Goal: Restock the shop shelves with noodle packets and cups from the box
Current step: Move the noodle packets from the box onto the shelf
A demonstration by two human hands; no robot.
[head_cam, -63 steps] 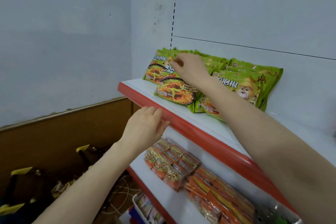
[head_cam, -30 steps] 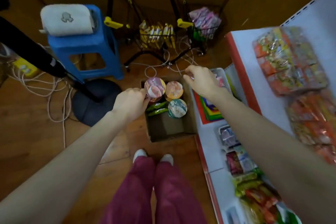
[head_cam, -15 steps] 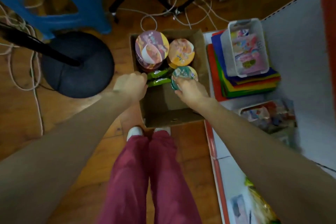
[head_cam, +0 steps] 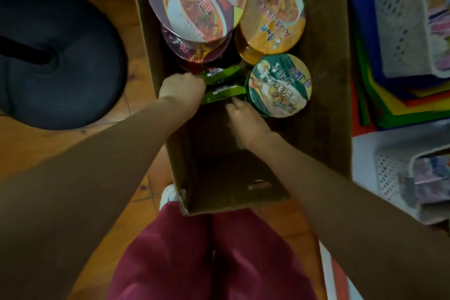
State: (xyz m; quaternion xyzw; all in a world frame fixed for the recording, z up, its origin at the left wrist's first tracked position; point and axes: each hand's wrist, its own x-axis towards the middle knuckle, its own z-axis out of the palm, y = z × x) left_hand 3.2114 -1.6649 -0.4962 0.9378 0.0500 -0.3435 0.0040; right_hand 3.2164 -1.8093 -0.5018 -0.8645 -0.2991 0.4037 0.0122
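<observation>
An open cardboard box [head_cam: 323,95] stands on the floor below me. Inside it are a stack of purple noodle bowls [head_cam: 194,0], an orange cup [head_cam: 272,17], a green-lidded cup [head_cam: 280,85] and two green noodle packets [head_cam: 224,83] standing on edge. My left hand [head_cam: 181,89] is curled round the left ends of the green packets. My right hand [head_cam: 246,119] reaches in beside them, fingertips at the packets' right end and touching the green-lidded cup. Whether it grips anything is hidden.
A round black stand base [head_cam: 56,61] sits on the wooden floor left of the box. Right of the box, the bottom shelf holds stacked coloured trays [head_cam: 379,95] and white plastic baskets [head_cam: 404,22]. My legs in dark red trousers [head_cam: 209,256] are just behind the box.
I turned from the top shelf down to the box and leaned in close. Both hands came down into it; the left hand closed on the green packets and the right moved beside them.
</observation>
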